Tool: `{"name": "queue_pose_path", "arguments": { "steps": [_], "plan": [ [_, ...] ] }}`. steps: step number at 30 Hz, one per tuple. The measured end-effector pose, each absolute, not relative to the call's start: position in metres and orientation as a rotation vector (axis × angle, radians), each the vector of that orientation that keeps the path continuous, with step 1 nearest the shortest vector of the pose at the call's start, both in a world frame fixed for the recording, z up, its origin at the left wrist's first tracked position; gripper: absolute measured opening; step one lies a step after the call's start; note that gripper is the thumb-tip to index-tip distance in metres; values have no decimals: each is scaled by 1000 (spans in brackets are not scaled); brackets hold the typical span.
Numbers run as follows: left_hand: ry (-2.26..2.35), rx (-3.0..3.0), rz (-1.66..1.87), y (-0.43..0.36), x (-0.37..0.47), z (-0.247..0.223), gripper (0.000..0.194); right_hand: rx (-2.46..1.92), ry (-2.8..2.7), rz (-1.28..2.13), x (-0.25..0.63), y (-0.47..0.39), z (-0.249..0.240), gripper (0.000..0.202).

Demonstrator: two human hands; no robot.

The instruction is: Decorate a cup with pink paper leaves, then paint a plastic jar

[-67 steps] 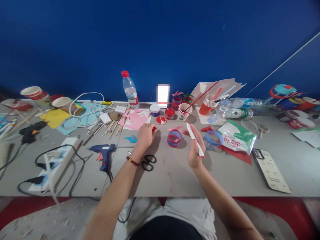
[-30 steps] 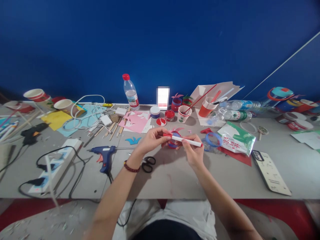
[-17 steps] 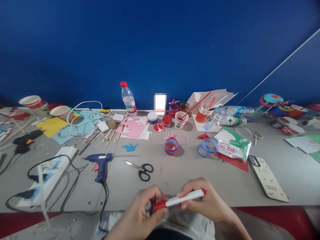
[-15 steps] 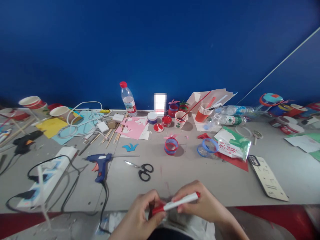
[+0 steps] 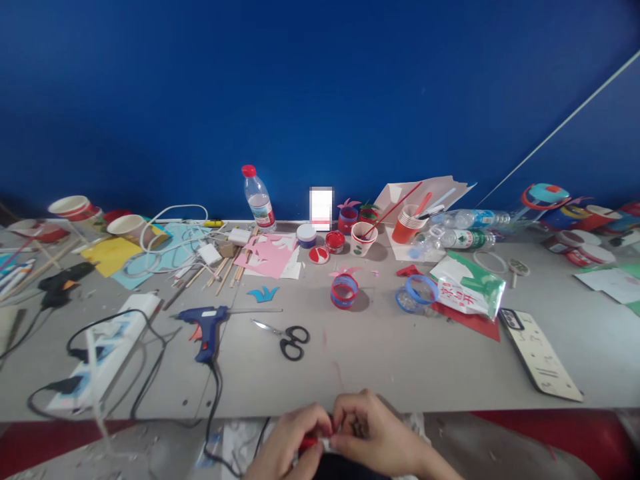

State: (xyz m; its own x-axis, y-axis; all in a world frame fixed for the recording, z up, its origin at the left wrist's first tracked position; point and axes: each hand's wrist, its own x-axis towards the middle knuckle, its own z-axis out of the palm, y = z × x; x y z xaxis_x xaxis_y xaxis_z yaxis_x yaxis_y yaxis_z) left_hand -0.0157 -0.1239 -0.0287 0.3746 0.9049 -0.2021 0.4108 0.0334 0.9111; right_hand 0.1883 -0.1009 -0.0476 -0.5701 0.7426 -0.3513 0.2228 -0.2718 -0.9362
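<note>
At the table's front edge, my left hand [image 5: 295, 437] is wrapped round the red part of a red and white marker [image 5: 309, 443]. My right hand [image 5: 367, 433] is close against it, thumb and fingers pinched at the marker's white part, most of which is hidden. Black-handled scissors [image 5: 287, 338] lie on the table beyond my hands. A blue glue gun [image 5: 207, 327] rests to their left. Farther back stands a red and blue ring [image 5: 344, 292] with pink paper leaves behind it. A blue paper leaf piece [image 5: 263, 294] lies left of the ring.
A white power strip [image 5: 107, 353] with black cables lies at the left. At the right are a phone [image 5: 541, 353], a clear plastic piece with a blue rim [image 5: 421, 289] and a green packet [image 5: 470, 287]. Paint jars, cups and bottles line the blue wall.
My hands have come lower and closer together, and my right hand has turned inward. The marker's white barrel, visible before, is now mostly covered. The view has shifted slightly.
</note>
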Motion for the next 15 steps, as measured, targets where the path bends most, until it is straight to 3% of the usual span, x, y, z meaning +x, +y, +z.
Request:
{"name": "queue_pose_path", "arguments": {
  "steps": [6, 9, 15],
  "plan": [
    [1227, 1745, 990, -126, -4, -40, 19, -1031, -1449, 1911, 180, -108, -56, 19],
    [1295, 1872, 1159, -123, -2, -38, 36, -1009, -1358, 1898, 170, -110, -57, 24],
    [1156, 1986, 1157, -124, 4, -36, 53, -1132, -1415, 1931, 169, -110, -44, 24]
  ]
}}
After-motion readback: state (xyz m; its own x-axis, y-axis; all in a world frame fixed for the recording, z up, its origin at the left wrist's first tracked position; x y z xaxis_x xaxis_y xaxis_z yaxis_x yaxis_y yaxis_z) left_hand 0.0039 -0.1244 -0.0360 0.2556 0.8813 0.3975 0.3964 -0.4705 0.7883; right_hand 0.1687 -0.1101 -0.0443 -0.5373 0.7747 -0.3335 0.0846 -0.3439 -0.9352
